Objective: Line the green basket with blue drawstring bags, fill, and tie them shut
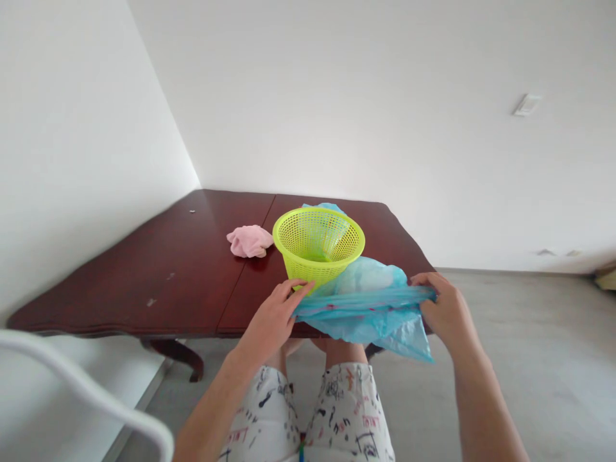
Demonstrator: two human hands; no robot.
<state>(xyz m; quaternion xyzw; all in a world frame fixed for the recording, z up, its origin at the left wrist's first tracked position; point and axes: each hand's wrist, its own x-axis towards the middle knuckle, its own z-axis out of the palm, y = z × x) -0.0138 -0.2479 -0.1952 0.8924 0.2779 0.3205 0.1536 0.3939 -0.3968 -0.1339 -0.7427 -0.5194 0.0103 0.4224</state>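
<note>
A thin blue plastic bag (366, 311) is stretched between my two hands at the table's front edge, its lower part hanging over the edge. My left hand (279, 311) pinches the bag's left end, close to the front of the basket. At the bag's right end, my right hand (443, 305) grips the gathered plastic. Just behind the bag stands a yellow-green plastic mesh basket (303, 266), upright, with nothing visible in it. The bag overlaps the basket's lower right side.
A crumpled pink cloth (248, 240) lies left of the basket. More blue plastic (330, 208) shows behind the basket. The dark red wooden table (144, 263) reaches the white walls. A white curved rail (96, 391) is at lower left.
</note>
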